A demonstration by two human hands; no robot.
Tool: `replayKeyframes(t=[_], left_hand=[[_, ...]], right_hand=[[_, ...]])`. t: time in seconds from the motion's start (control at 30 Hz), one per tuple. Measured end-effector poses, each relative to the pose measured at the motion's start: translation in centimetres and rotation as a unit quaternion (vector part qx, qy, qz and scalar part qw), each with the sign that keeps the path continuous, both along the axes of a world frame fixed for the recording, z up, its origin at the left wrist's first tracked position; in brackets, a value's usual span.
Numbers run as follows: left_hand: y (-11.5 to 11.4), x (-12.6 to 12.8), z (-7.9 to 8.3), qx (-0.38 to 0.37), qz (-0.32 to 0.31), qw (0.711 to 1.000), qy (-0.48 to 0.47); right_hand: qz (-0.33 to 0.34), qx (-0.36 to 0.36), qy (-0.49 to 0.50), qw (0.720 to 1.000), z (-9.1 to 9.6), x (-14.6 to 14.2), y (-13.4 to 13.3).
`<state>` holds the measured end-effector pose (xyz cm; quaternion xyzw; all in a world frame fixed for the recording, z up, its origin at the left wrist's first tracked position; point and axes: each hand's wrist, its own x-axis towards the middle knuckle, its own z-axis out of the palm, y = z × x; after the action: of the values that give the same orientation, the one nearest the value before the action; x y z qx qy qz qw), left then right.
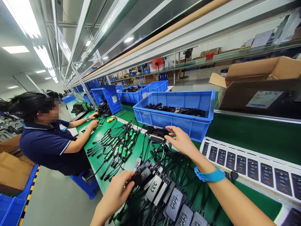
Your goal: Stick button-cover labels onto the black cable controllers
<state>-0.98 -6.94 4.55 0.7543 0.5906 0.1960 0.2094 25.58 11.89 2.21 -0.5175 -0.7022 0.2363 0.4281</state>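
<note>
Left hand [115, 196]: fingers [125, 182] curled shut on a black power adapter [141, 175], over a pile of corded adapters [162, 194] on the green bench [128, 160]. Right hand [180, 141] open, fingers [170, 129] spread, holding nothing, just beside a blue plastic bin [169, 121].

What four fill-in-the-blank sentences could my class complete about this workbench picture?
1. The right hand has a ____ band on its wrist.
2. The left hand grips a ____ adapter.
3. A co-worker sits on a blue ____.
4. The workbench has a ____ top.

Missing words, in order: blue, black, stool, green.
</note>
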Motion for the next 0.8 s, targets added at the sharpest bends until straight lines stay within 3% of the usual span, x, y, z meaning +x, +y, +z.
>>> replayKeyframes(t=[0.1,0.17,0.27,0.33,0.47,0.57,0.7,0.8], left_hand=[[1.5,1.3,1.8,0.05,0.007,0.997,-0.061],[2.5,2.7,2.5,0.039,-0.031,0.996,-0.078],[3.6,4.6,2.0,-0.004,-0.106,0.994,-0.037],[3.9,5.4,0.7,-0.007,-0.113,0.994,0.004],[3.9,5.8,-2.5,0.019,-0.038,0.998,0.049],[3.9,5.7,-3.9,0.011,0.015,0.999,0.047],[4.6,4.6,-4.5,-0.009,0.019,1.0,-0.014],[5.9,2.8,-4.4,0.055,0.077,0.995,-0.022]], right_hand=[[0.016,0.02,0.009,1.0,0.7,0.2,-0.3],[0.021,0.028,0.006,0.999,0.9,0.5,-0.3],[0.023,0.034,-0.052,0.998,0.5,0.6,0.0],[0.026,0.03,-0.106,0.994,-0.3,0.3,0.6],[0.038,-0.003,-0.171,0.984,-2.5,-1.6,2.8],[0.029,-0.035,-0.203,0.978,-3.9,-3.3,4.6],[0.016,-0.05,-0.205,0.977,-4.8,-4.3,5.7],[0.017,-0.039,-0.175,0.984,-4.7,-4.1,5.5]])
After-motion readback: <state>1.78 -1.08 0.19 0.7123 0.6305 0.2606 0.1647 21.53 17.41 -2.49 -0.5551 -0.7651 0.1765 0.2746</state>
